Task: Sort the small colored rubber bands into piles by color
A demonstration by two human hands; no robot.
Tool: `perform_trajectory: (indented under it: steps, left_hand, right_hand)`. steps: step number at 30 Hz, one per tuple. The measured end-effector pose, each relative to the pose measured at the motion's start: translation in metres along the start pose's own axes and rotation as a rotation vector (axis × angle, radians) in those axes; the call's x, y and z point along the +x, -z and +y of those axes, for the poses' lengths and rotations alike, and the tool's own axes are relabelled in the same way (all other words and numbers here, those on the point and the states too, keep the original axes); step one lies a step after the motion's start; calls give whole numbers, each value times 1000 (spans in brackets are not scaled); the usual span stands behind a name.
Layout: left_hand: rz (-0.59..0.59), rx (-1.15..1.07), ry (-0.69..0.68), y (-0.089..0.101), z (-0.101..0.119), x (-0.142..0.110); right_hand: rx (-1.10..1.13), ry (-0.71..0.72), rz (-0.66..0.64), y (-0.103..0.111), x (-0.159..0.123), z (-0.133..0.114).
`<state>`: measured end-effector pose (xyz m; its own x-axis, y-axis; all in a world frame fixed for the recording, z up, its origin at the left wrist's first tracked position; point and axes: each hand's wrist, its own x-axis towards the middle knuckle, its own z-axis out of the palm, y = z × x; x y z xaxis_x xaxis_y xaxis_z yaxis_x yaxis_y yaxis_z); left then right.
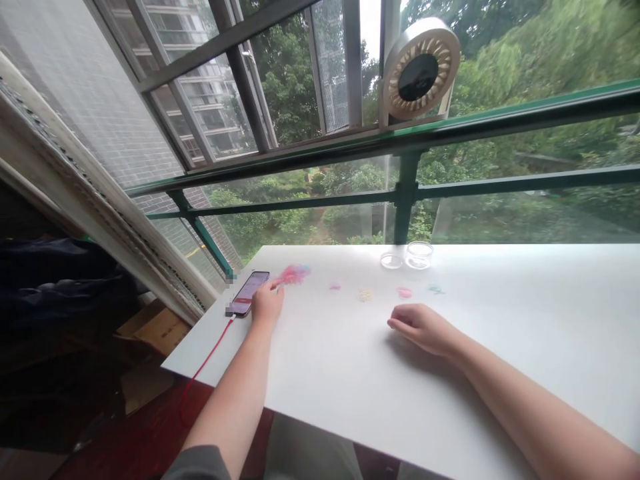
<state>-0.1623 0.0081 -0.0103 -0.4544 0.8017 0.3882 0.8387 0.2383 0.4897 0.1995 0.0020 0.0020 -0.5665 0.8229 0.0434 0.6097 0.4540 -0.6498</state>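
Note:
My left hand (267, 303) rests on the white table (350, 373) beside a phone (249, 293), its fingers curled and one fingertip reaching toward a pink fluffy pile (294, 273). Whether it pinches anything is unclear. My right hand (423, 328) lies on the table with fingers loosely curled, holding nothing visible. Small coloured heaps sit ahead of it: purple (335, 286), yellow (365, 295), pink (404, 292) and teal (435, 289).
Two small clear containers (419, 254) stand near the table's far edge. A red cable (207, 360) runs from the phone off the left edge. A round fan (421, 70) sits on the green window rail. Cardboard boxes (155, 327) lie on the floor, left.

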Motion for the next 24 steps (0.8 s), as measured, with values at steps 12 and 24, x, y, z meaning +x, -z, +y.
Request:
perform_trajectory:
  steps: [12, 24]
  left_hand:
    - [-210, -590, -215, -24, 85, -8]
    - [-477, -795, -380, -65, 152, -65]
  right_hand:
    - [-12, 22, 26, -2, 2, 2]
    - [143, -22, 274, -7, 6, 11]
